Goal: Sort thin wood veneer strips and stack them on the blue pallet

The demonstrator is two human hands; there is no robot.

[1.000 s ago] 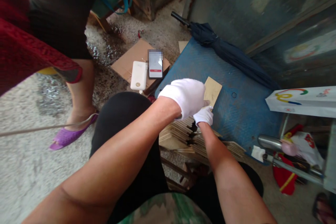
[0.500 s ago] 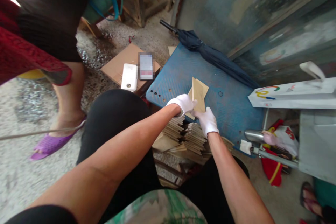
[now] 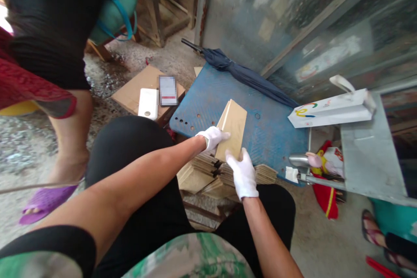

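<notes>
Thin tan boards (image 3: 234, 128), at least two overlapping, are tilted above the edge of a blue plastic surface (image 3: 202, 95). My left hand (image 3: 213, 137), in a white glove, is closed on their left side with a finger across the face. My right hand (image 3: 243, 173), also gloved in white, grips the lower end, its thumb on the front; the fingers behind are partly hidden. Below my hands, between my knees, stand stacks of similar boards (image 3: 195, 176).
A folded dark umbrella (image 3: 247, 76) lies along the far edge of the blue surface. A white paper bag (image 3: 332, 108) rests at the right by a grey metal table (image 3: 371, 156). At left, a cardboard box (image 3: 130, 93) carries a white phone-like object (image 3: 148, 103); another person's leg (image 3: 70, 134) is nearby.
The boards have turned and come closer, showing a broader face and lying more nearly lined up. My right hand has shifted its grip at the lower end. The view has swung slightly right.
</notes>
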